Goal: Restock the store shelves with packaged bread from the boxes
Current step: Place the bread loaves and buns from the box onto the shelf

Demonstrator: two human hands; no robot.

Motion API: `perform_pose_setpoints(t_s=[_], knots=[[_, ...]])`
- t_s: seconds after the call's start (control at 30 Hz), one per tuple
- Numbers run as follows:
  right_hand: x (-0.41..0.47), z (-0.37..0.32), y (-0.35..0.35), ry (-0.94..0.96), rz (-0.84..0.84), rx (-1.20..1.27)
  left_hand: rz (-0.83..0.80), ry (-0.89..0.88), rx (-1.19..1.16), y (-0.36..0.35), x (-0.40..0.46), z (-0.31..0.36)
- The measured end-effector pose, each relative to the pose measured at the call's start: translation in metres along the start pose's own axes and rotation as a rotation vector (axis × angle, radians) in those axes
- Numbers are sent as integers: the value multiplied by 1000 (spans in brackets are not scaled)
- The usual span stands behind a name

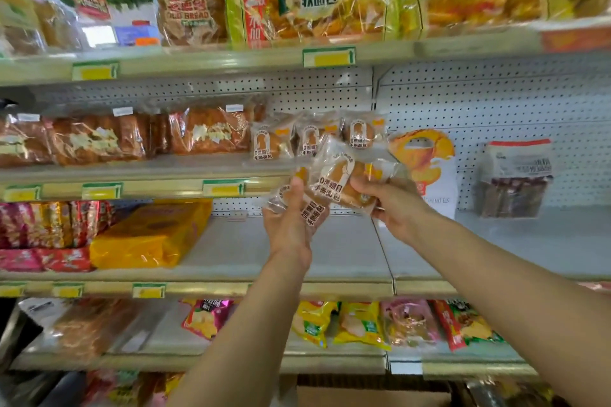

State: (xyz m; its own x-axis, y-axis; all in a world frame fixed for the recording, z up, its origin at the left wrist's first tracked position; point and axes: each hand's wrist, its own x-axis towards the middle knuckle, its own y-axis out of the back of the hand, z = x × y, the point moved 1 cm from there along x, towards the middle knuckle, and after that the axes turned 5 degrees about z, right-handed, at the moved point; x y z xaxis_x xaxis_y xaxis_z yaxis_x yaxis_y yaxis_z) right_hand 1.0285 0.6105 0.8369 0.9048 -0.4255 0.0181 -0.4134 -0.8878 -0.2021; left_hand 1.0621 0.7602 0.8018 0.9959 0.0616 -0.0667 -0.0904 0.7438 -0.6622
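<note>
Mid-restock — left hand [291, 218] gripping one bread packet [312, 210], right hand [393, 205] gripping another [344, 178]; next — seating it beside the shelved row [310, 139].

We see the left hand [291, 218] and right hand [393, 205] each gripping a small bread packet [344, 178] before the shelf [231, 188].

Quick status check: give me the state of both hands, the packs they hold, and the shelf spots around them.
Left hand: grips a small bread pack, raised.
Right hand: holds a second small pack, tilted, in front of the shelf edge.
Shelved small packs: three upright in a row, second shelf.
Yellow package: lying flat, third shelf.
Third shelf: bare behind the hands.
</note>
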Motion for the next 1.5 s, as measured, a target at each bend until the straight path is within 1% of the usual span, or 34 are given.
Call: perform_pose_setpoints(t_s=[0.07,0.13,0.23,0.37,0.5,0.63,0.67,0.77,0.9,1.07,1.17,1.3,1.37,1.5], knots=[[16,-18,19,50,1,-15,72,7,-14,-13,3,1],[33,-33,36,101,-5,-65,107,-8,-10,-25,7,1],[59,-50,52,166,13,-136,76,-65,15,-39,15,3],[106,-61,63,196,67,-172,34,-116,128,-56,41,14],[157,-61,66,197,142,-243,10,-80,195,-67,80,28],[234,-41,74,199,157,-314,-42,-123,298,-71,122,40],[242,-40,70,199,152,-322,-57,-135,309,-71,131,42],[228,-49,45,194,130,-343,-94,-147,336,-70,156,45],[254,-36,36,237,140,-411,-123,-135,367,-68,172,44],[275,-28,33,200,131,-461,-152,-131,393,-72,182,42],[282,-29,33,243,150,-507,-159,-125,381,-77,184,39],[291,-26,33,279,197,-509,-159,-125,370,-80,184,37],[296,-23,35,272,204,-494,-162,-122,378,-81,182,36],[304,-19,39,232,187,-538,-178,-133,393,-82,177,35]])
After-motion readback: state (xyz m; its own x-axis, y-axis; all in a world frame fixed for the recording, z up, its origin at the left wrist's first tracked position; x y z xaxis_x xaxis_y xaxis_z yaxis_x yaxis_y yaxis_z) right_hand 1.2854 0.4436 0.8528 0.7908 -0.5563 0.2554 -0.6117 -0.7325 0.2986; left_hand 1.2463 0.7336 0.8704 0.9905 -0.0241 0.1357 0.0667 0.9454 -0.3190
